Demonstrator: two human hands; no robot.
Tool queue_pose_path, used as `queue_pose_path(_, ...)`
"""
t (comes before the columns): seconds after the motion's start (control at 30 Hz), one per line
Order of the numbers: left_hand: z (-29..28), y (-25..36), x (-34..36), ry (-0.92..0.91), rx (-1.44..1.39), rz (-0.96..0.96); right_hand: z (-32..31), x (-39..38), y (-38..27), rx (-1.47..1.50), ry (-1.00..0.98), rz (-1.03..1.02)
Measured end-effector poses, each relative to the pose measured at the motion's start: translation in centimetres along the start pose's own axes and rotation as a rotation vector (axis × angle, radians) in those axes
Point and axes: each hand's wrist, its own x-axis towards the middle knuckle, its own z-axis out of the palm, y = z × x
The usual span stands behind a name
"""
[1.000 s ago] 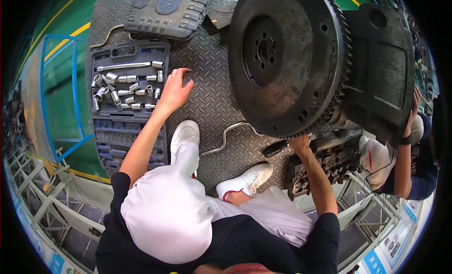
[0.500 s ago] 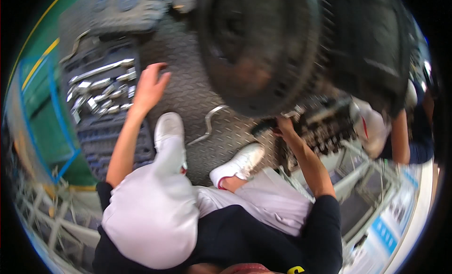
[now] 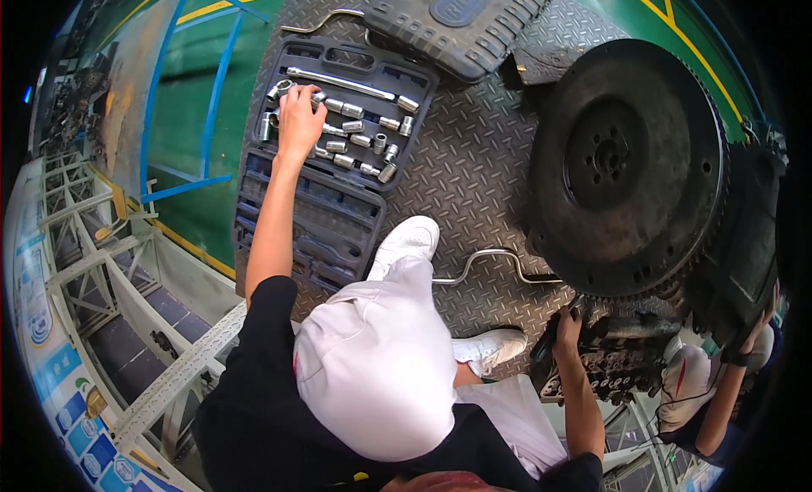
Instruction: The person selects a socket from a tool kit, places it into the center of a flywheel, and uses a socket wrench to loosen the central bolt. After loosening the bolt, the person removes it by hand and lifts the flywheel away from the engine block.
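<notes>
My left hand (image 3: 299, 124) reaches over the dark socket-set case (image 3: 359, 59), its fingers apart and bent down among the chrome sockets (image 3: 352, 112). Its fingertips are close to a few sockets at the upper left; whether they touch one is hard to see. A long chrome extension bar (image 3: 340, 83) lies just beyond the hand. On the other side, my right hand (image 3: 568, 333) is closed round a black-handled ratchet (image 3: 545, 338), held low beside the large dark flywheel (image 3: 630, 166). The ratchet's metal head is partly hidden near the flywheel's lower rim.
A bent metal rod (image 3: 491, 254) lies on the diamond-plate floor (image 3: 457, 166) between my shoes and the flywheel. Another toolbox (image 3: 461, 23) sits at the far side. A dirty engine block part (image 3: 613, 365) stands at right, near another person's arm (image 3: 723, 403).
My view has swung left. My left hand has moved from beside the socket case to over its sockets. My right hand stays near the flywheel's lower rim with the ratchet.
</notes>
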Motion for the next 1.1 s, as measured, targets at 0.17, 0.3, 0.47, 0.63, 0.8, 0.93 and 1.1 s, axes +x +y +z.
queue_pose_path(0.17, 1.4, -1.6, 0.8, -0.065, 0.118, -0.092, -0.7, 2.2, -0.1, -0.398, -0.001, -0.192)
queue_pose_path(0.3, 1.5, -1.6, 1.4, -0.060, 0.077, -0.082, -1.6, 3.8, -0.6, -0.571, 0.004, -0.277)
queue_pose_path(0.47, 1.0, -0.1, 0.2, 0.048, -0.081, -0.049, -3.4, 6.3, -1.5, -0.829, 0.183, -0.672)
queue_pose_path(0.63, 0.5, 1.2, -1.4, 0.130, -0.180, -0.102, -4.6, 8.4, -0.9, -0.934, 0.135, -0.961)
queue_pose_path(0.8, -0.5, 1.9, -3.4, -0.135, -0.580, -0.429, -4.9, 8.2, -1.0, -1.097, 0.144, -1.013)
queue_pose_path(0.93, -0.8, 3.3, -6.0, -0.304, -0.781, -0.448, -4.5, 7.1, -3.1, -1.258, 0.155, -1.375)
queue_pose_path(1.1, -0.7, 4.2, -7.1, -0.352, -1.103, -0.629, -1.6, 5.0, -5.3, -1.119, 0.073, -1.619)
